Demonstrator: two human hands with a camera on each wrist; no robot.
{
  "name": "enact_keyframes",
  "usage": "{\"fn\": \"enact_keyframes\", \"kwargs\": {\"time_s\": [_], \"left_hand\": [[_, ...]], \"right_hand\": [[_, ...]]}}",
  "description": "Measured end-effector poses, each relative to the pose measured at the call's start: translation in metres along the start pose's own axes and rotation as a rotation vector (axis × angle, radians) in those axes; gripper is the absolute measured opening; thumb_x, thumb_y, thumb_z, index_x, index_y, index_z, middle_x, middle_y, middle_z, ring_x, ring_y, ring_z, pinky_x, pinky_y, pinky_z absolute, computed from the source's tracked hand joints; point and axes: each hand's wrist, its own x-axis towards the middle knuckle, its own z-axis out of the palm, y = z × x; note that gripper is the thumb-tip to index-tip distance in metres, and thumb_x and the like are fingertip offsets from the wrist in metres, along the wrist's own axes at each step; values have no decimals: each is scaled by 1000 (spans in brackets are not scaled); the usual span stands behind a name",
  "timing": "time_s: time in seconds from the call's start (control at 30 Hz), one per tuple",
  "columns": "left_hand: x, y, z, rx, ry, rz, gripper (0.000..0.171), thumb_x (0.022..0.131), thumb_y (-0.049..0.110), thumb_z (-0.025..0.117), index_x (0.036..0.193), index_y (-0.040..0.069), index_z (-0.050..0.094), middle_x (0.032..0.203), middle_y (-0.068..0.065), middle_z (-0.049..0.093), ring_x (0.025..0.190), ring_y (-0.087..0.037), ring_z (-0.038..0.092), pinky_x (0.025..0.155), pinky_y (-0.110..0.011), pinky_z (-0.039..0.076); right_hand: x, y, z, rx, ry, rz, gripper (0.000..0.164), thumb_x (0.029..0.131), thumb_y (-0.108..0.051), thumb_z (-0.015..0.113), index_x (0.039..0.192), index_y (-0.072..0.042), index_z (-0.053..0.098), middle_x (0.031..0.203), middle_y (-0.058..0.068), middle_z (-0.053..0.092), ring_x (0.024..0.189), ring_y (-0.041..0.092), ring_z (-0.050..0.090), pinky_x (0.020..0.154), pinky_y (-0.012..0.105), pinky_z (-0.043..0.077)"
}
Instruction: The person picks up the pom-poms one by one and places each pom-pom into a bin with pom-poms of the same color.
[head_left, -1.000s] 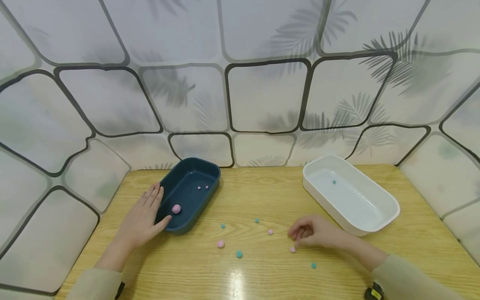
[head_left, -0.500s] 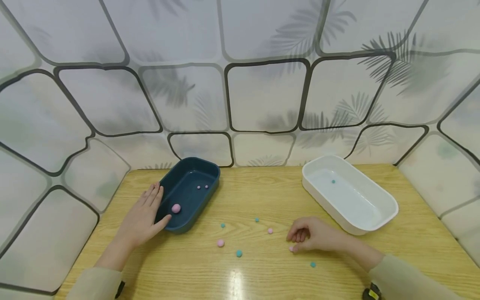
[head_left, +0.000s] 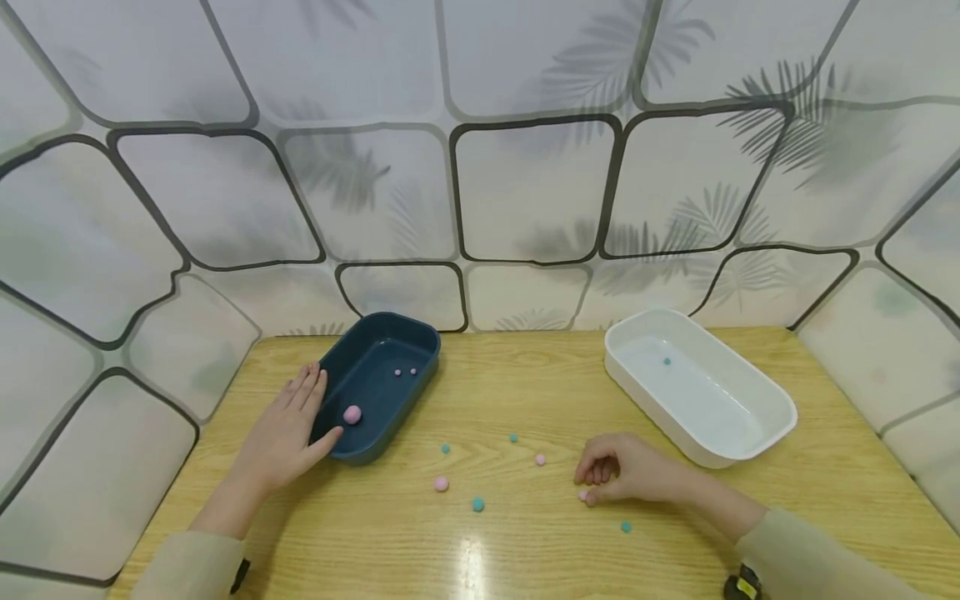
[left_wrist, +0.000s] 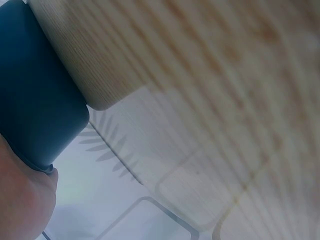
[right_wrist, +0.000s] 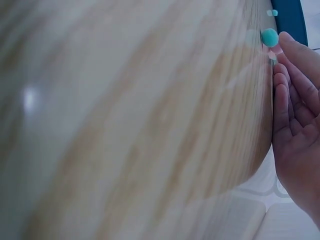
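Note:
My left hand (head_left: pixel 281 437) lies along the left side of a dark blue tray (head_left: pixel 356 450), straight fingers against its wall and thumb at the near rim. Inside the tray are a larger pink ball (head_left: pixel 352 415) and two tiny pink ones. The right hand (head_left: pixel 637 471) is low at the tabletop, its thumb and index finger pinching a small pink ball (head_left: pixel 583 496), partly hidden by the thumb. The right wrist view shows that pink ball (right_wrist: pixel 275 49) between the two fingertips, beside a teal ball (right_wrist: pixel 270 37). The left wrist view catches the blue tray's outer wall (left_wrist: pixel 42 80).
A white tray (head_left: pixel 720 460) stands at the right with one small teal ball (head_left: pixel 667 362) in it. Between the trays lie several loose balls, among them pink (head_left: pixel 441 484) and teal (head_left: pixel 477 504). A patterned wall covering (head_left: pixel 525 192) closes the table's back.
The right thumb has come down onto the small pink ball, which was just in front of the fingertips a second ago. The left hand and both trays stay put.

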Motion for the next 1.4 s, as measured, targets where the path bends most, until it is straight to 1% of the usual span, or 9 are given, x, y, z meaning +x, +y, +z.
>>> {"fn": "enact_keyframes", "kwargs": {"time_s": [0.03,0.1,0.27,0.37,0.63,0.77,0.97,1.2,1.4], "left_hand": [[0,0,0,0,-4,-4,88,102,44,62,160,-15,31,171,-33,26,160,-49,26,138,-47,15],[1,-1,0,-4,-14,-8,88,102,44,62,160,-15,30,171,-33,25,161,-49,25,137,-49,17],[1,-2,2,-10,-21,-6,88,103,43,62,160,-16,29,171,-34,24,161,-50,24,136,-30,-8],[1,-2,3,-13,-28,-9,89,103,43,62,160,-16,29,171,-34,23,161,-49,23,133,-25,-14],[0,-1,1,-8,-40,-15,88,104,43,61,161,-15,28,172,-34,21,162,-49,22,136,-30,-9],[1,0,0,-8,-43,-17,88,103,43,61,161,-15,28,172,-33,21,162,-49,22,138,-37,-2],[1,-1,0,-5,-37,-12,88,103,44,62,160,-15,29,172,-33,22,161,-49,23,138,-35,-4],[2,0,-2,2,-35,-14,88,102,44,62,160,-14,30,171,-33,24,161,-49,24,135,-54,21],[0,0,0,8,0,6,87,102,43,64,159,-15,32,170,-34,27,159,-50,27,138,-34,-2]], "right_hand": [[0,0,0,-6,0,4,15,88,-21,88,96,-14,78,86,3,72,78,-4,60,68,20,58],[1,1,0,-17,1,8,15,88,-22,88,96,-15,79,86,2,72,78,-4,60,68,20,57],[2,1,2,-48,5,-18,11,88,-21,88,93,-17,79,85,-1,71,77,-4,59,66,19,57],[3,-1,2,-65,9,-51,9,89,-18,88,91,-17,79,83,-1,71,77,-5,59,65,19,57],[3,-4,3,-54,5,-47,6,90,-16,86,91,-16,80,84,0,71,77,-5,58,65,19,56],[2,-4,2,-32,12,-24,5,91,-16,85,92,-15,80,85,1,72,77,-5,60,66,19,56],[3,-4,-2,19,-3,91,6,92,-21,84,92,-17,80,84,-5,72,75,-2,61,67,20,56],[11,-5,-7,-6,3,165,7,93,-21,84,93,-15,81,83,-8,73,73,-1,62,66,19,56],[25,-11,-10,-32,14,208,8,94,-22,82,96,-14,81,87,-6,75,77,2,64,70,20,57]]}}
